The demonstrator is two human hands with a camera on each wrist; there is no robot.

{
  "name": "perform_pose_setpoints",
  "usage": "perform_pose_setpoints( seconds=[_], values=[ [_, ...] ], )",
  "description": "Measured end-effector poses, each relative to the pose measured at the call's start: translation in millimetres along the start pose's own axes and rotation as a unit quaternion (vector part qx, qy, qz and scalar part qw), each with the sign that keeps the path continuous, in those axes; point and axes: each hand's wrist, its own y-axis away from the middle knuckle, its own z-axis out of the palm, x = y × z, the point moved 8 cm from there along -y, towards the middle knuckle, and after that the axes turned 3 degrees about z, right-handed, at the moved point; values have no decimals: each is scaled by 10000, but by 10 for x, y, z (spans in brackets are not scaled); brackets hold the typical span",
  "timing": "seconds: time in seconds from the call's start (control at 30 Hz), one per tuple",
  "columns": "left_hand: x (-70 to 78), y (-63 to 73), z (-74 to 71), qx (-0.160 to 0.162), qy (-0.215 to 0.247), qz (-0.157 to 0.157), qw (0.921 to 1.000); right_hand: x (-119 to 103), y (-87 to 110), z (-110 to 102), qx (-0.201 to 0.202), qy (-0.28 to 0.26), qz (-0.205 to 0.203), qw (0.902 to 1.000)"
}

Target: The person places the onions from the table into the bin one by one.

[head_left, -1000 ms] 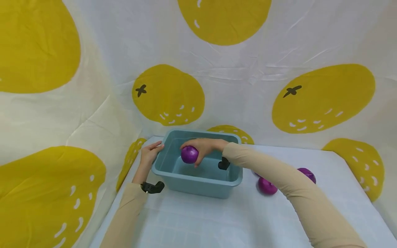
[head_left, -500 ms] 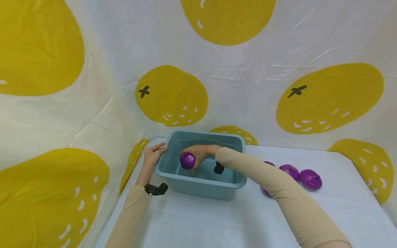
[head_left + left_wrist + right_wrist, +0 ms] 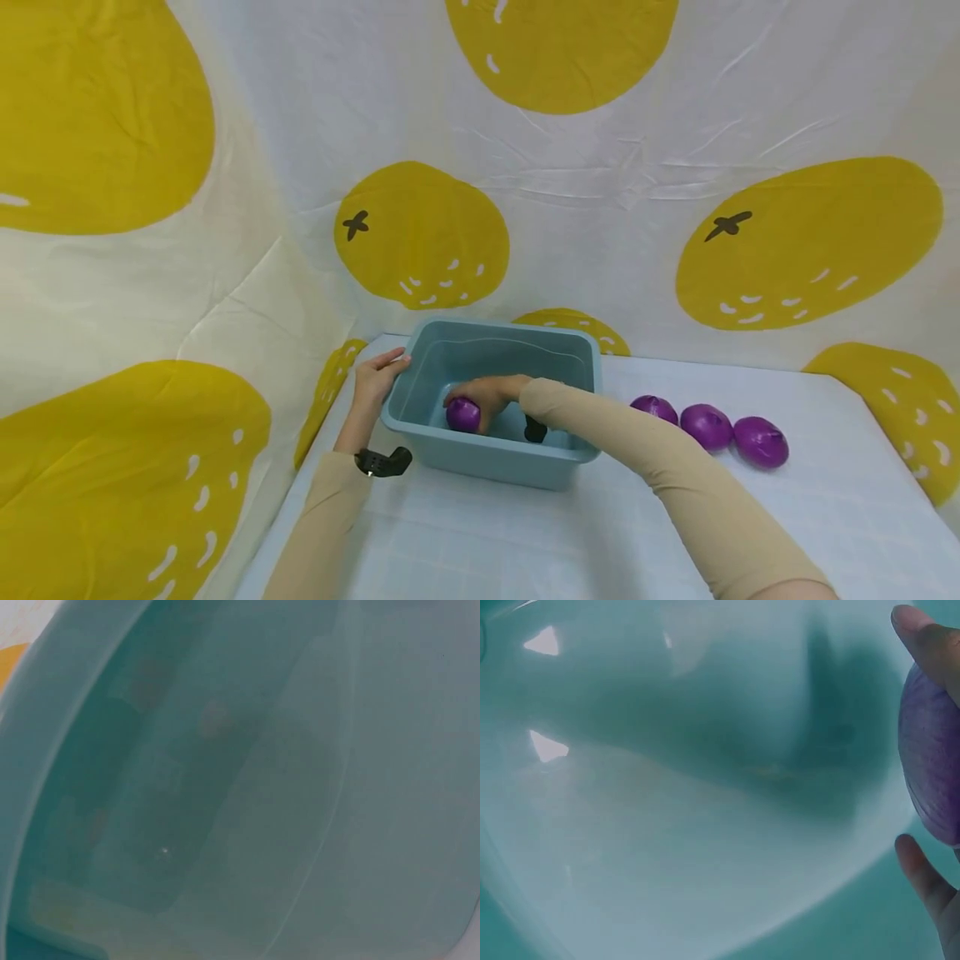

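A purple onion (image 3: pixel 463 414) is low inside a blue-grey plastic tub (image 3: pixel 495 462). My right hand (image 3: pixel 491 393) grips it from above and the right side, thumb toward me. At the right edge of the right wrist view, the onion (image 3: pixel 930 754) shows between the thumb and fingers, over the tub's smooth floor. Whether the onion touches the floor is hard to tell. My left hand (image 3: pixel 372 383) touches the tub's left rim with fairly straight fingers. The left wrist view shows only the tub's inner wall (image 3: pixel 247 780), with no fingers in sight.
Right of the tub, on the white-covered table (image 3: pixel 480 550), several onions sit in a row: one near the sleeve (image 3: pixel 654 407), a middle onion (image 3: pixel 707 427), and a rightmost onion (image 3: pixel 761 442). A patterned cloth (image 3: pixel 570 250) hangs close behind the tub and along the left.
My right hand has lowered the onion deeper into the tub. The right forearm has shifted, uncovering more onions on the table. My left hand stays at the rim. The view has drifted slightly.
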Motion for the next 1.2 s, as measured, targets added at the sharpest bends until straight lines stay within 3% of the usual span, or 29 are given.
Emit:
perform_pose_setpoints(
  seconds=[0.53, 1.2],
  values=[
    [-17, 23, 35, -52, 6, -78, 10000, 53, -95, 227, 151, 121, -117, 9997],
    [-35, -2, 22, -56, 23, -117, 9999, 60, -106, 276, 3, 101, 201, 9997]
  ],
)
